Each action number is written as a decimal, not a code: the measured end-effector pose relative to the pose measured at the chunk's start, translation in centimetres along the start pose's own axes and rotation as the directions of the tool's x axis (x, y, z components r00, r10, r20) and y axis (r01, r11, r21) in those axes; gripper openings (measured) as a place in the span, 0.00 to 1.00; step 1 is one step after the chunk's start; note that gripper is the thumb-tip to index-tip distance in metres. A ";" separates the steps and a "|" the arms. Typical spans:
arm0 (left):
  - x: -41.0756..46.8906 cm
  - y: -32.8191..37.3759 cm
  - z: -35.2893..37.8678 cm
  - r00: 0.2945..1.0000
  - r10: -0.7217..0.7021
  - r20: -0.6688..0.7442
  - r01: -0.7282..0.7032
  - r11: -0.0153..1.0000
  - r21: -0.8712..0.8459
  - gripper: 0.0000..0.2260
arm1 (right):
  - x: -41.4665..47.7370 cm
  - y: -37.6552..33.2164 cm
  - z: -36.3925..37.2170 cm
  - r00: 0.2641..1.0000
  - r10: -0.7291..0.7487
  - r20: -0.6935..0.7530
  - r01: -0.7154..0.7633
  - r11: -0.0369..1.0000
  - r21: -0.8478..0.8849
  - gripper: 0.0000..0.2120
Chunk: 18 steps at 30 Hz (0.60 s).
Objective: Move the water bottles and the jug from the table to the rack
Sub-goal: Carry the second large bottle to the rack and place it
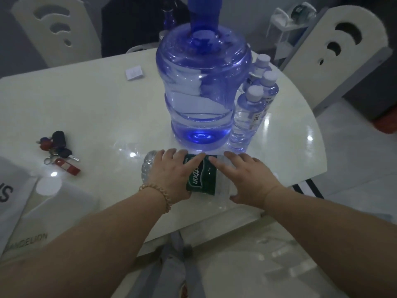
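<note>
A clear bottle with a dark green label (203, 179) lies on its side near the front edge of the white table (96, 108). My left hand (171, 175) rests over its left half and my right hand (249, 179) over its right half, fingers spread on it. Behind it stands a large blue water jug (202, 89) with a blue cap. Three small clear bottles with white caps (249, 117) stand upright in a row at the jug's right side. A white rack (285, 33) shows at the back right.
A bunch of keys with a red tag (59, 151) lies on the table's left. A small white paper (135, 72) lies further back. White bags (25, 203) sit at the front left. White chairs (341, 52) stand behind the table on both sides.
</note>
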<state>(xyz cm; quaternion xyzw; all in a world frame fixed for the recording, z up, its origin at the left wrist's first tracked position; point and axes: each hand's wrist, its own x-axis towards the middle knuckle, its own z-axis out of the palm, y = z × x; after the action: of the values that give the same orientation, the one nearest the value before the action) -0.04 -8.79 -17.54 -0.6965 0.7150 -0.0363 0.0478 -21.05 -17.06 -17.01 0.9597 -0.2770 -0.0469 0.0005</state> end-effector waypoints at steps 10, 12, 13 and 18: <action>5.0 16.7 -9.8 0.968 0.047 -0.248 -0.047 0.999 0.009 0.41 | -14.3 13.9 -6.6 0.997 0.010 -0.078 -0.018 0.995 -0.100 0.60; 7.3 21.7 -12.6 0.947 0.104 -0.304 -0.093 0.994 0.050 0.40 | -18.9 17.8 -7.8 0.991 0.064 -0.115 -0.077 0.991 -0.111 0.59; 8.6 24.6 -13.9 0.943 0.130 -0.307 -0.117 0.991 0.059 0.40 | -21.4 20.0 -8.6 0.987 0.092 -0.134 -0.108 0.987 -0.117 0.58; 14.4 37.2 -18.6 0.907 0.243 -0.344 -0.214 0.969 0.122 0.41 | -32.0 29.4 -10.5 0.954 0.193 -0.231 -0.233 0.959 -0.159 0.54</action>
<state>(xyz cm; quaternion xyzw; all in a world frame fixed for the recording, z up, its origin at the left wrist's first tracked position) -39.56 -22.43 -3.77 -0.5873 0.7863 -0.1852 -0.0505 -62.64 -25.22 -2.88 0.9193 -0.3720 0.0313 0.1242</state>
